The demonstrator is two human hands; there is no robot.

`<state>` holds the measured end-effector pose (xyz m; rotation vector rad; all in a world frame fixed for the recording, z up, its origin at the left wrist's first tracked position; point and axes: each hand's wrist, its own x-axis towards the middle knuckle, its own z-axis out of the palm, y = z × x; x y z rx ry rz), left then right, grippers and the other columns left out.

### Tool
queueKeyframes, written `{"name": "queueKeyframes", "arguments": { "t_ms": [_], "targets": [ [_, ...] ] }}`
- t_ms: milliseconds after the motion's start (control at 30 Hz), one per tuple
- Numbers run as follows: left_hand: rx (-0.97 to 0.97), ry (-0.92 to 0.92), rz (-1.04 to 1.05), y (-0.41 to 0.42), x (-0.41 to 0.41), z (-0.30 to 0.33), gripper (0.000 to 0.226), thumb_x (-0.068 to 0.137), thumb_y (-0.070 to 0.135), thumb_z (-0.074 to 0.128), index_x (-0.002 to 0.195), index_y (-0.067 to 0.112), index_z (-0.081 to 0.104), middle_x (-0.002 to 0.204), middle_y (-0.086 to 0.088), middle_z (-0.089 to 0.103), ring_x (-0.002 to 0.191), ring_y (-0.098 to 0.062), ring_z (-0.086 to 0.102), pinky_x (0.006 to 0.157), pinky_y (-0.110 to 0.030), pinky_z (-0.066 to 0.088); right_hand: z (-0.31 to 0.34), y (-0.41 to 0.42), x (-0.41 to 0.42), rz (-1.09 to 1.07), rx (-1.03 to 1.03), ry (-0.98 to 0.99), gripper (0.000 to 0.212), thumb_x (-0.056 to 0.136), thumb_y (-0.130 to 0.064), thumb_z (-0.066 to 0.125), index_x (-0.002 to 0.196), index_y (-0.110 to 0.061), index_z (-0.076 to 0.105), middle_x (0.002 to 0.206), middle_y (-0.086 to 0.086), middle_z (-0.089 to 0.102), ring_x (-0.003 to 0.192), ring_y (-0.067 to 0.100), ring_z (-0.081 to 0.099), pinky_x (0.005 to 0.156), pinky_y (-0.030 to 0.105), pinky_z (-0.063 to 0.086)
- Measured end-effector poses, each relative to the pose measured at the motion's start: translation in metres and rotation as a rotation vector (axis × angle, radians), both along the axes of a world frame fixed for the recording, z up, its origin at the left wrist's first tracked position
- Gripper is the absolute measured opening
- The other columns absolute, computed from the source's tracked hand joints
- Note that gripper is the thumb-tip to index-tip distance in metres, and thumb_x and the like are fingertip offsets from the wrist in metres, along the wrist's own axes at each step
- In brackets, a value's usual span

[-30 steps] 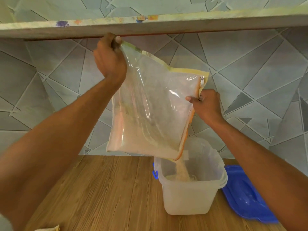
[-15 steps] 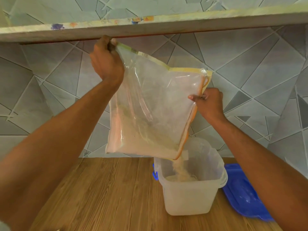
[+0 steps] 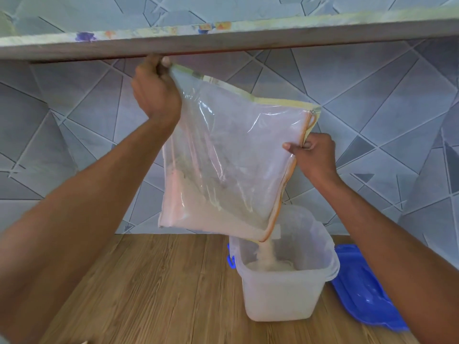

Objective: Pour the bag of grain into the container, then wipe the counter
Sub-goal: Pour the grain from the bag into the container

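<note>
A clear plastic bag [image 3: 231, 157] with yellow and orange edging hangs tilted above the counter, pale grain heaped along its lower edge. My left hand [image 3: 155, 91] grips its raised top left corner just under the shelf. My right hand [image 3: 314, 157] pinches the bag's right edge by the zip. From the bag's lowest corner a stream of grain [image 3: 267, 252] falls into a translucent white container [image 3: 280, 294], which stands on the wooden counter [image 3: 154, 289] and has a small heap of grain at its bottom.
A blue lid [image 3: 367, 291] lies on the counter right of the container. A blue clip [image 3: 231, 260] shows on the container's left side. A shelf [image 3: 223, 42] juts out overhead, close above my left hand. Grey tiled wall [image 3: 74, 135] runs behind.
Grain keeps streaming from the bag and the heap in the container has grown a little. Both hands hold nearly the same places; the bag stays tilted.
</note>
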<state>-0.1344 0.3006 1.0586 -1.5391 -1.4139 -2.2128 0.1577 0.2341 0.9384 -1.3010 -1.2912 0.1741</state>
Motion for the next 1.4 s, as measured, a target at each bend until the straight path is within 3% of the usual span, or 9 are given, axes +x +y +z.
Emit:
{"name": "queueKeyframes", "arguments": {
  "t_ms": [167,233,333,467,700,833,967,1267,1400],
  "targets": [
    [-0.013,-0.007,-0.019,0.001,-0.004,0.001,0.027,0.092,0.018,0.045,0.083,0.017,0.07,0.081,-0.007,0.069,0.073,-0.022,0.059,0.061,-0.032,0.043,0.0,-0.003,-0.001,0.015,-0.008,0.041,0.031,0.076,-0.017,0.086,0.062,0.0,0.063,0.067,0.007,0.067,0.064,0.019,0.06,0.063,0.03,0.052],
    [-0.009,0.006,-0.028,-0.001,-0.002,0.002,0.027,0.092,0.018,0.045,0.083,0.017,0.071,0.081,-0.007,0.07,0.07,-0.017,0.054,0.061,-0.029,0.038,0.002,-0.005,-0.003,0.032,-0.024,0.023,0.046,0.075,-0.014,0.086,0.05,-0.013,0.047,0.055,0.0,0.052,0.056,0.015,0.051,0.058,0.025,0.044],
    [0.015,0.0,-0.062,-0.006,-0.001,0.004,0.027,0.093,0.02,0.048,0.084,0.016,0.073,0.078,-0.003,0.069,0.072,-0.016,0.059,0.063,-0.031,0.045,0.003,-0.004,-0.002,-0.006,-0.018,0.012,0.039,0.077,-0.017,0.085,0.056,-0.006,0.053,0.064,0.008,0.063,0.059,0.015,0.057,0.059,0.025,0.049],
    [0.018,0.029,-0.074,-0.011,0.003,0.004,0.026,0.094,0.022,0.05,0.086,0.016,0.074,0.081,-0.002,0.071,0.074,-0.011,0.059,0.066,-0.034,0.048,0.001,-0.005,0.001,0.019,-0.064,-0.033,0.038,0.075,-0.021,0.087,0.057,-0.006,0.057,0.069,0.014,0.066,0.069,0.027,0.065,0.07,0.046,0.058],
    [-0.011,0.04,-0.041,-0.013,0.009,0.003,0.03,0.096,0.025,0.048,0.085,0.013,0.073,0.074,0.004,0.059,0.071,-0.012,0.047,0.063,-0.029,0.034,-0.003,0.002,0.001,-0.005,-0.071,-0.042,0.046,0.075,-0.03,0.086,0.06,0.002,0.056,0.067,0.016,0.062,0.081,0.031,0.064,0.066,0.039,0.054],
    [-0.024,0.067,-0.016,-0.009,0.007,0.002,0.028,0.095,0.028,0.049,0.084,0.016,0.071,0.074,-0.003,0.064,0.073,-0.022,0.055,0.062,-0.033,0.038,0.002,-0.003,-0.005,0.012,-0.093,-0.092,0.049,0.077,-0.025,0.085,0.055,-0.003,0.047,0.058,0.003,0.04,0.069,0.018,0.044,0.053,0.025,0.035],
    [-0.012,0.04,0.0,-0.008,0.006,0.003,0.028,0.095,0.028,0.047,0.08,0.016,0.069,0.07,0.002,0.055,0.069,-0.015,0.044,0.061,-0.03,0.033,0.005,-0.004,-0.006,-0.028,-0.012,-0.08,0.056,0.079,-0.021,0.084,0.05,-0.025,0.036,0.055,-0.003,0.035,0.079,0.023,0.039,0.057,0.027,0.027],
    [0.033,0.102,-0.012,-0.009,0.006,0.001,0.029,0.099,0.028,0.047,0.077,0.02,0.065,0.07,0.003,0.054,0.066,-0.007,0.042,0.06,-0.029,0.026,0.002,-0.004,-0.006,0.024,-0.039,-0.11,0.056,0.077,-0.022,0.085,0.049,-0.023,0.037,0.055,-0.004,0.039,0.079,0.02,0.043,0.059,0.025,0.032],
    [0.029,0.098,0.003,-0.013,0.007,0.004,0.026,0.098,0.025,0.046,0.074,0.024,0.058,0.07,0.003,0.051,0.066,-0.005,0.038,0.059,-0.029,0.022,0.001,-0.004,-0.003,0.026,-0.02,-0.046,0.035,0.075,-0.021,0.086,0.055,-0.018,0.058,0.058,-0.008,0.053,0.073,0.018,0.054,0.064,0.026,0.044]
  ]
}}
